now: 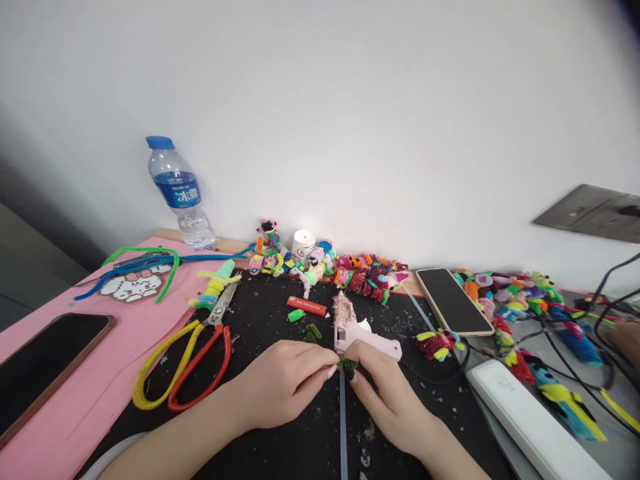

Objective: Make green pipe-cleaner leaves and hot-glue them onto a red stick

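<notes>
My left hand [295, 383] and my right hand [387, 400] meet at the front middle of the black mat. Both pinch a small dark green fuzzy piece [347, 364], partly covered by the fingertips. Just beyond lies a pale pink hot glue gun [365, 338], its nozzle end crusted brown. A translucent glue stick [343, 427] runs from behind the fingers toward me. Dark green fuzzy bits [313, 333] and a bright green one [296, 315] rest beyond my left hand, near a red lighter [307, 306].
Yellow-and-red-handled scissors [225, 343] lie left, against a yellow-green pipe-cleaner figure [215, 285]. A water bottle [179, 193] leans on the wall. Pipe-cleaner figures [365, 273] line the back. Phones [455, 300], a white power bank [530, 413], cables and part of another person's hand [627, 340] are right.
</notes>
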Demonstrator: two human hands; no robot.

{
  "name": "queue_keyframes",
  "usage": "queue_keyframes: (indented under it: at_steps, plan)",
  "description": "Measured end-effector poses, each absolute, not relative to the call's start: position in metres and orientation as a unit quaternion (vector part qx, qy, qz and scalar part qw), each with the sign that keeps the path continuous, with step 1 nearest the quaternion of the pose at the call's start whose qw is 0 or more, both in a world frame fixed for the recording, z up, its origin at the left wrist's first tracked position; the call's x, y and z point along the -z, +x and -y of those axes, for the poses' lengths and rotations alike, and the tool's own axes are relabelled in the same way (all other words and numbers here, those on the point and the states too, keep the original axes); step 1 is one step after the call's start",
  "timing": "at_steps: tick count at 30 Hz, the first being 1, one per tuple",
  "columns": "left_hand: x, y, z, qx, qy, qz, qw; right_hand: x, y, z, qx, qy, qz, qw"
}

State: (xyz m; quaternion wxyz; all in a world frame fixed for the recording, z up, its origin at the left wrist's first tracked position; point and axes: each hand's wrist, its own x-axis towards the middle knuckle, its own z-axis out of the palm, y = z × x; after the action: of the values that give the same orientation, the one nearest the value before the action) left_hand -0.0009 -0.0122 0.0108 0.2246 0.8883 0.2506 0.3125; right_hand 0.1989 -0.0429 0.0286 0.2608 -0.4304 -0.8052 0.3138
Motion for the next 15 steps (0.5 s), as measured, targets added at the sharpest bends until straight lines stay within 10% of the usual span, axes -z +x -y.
queue_keyframes:
  at_steps: [15]
  plan:
    - [-0.022, 0.006, 0.008, -0.318, 0.785, -0.283, 0.450, -0.032, 0.198, 0.043, -0.345, -0.430, 0.796, 0.249]
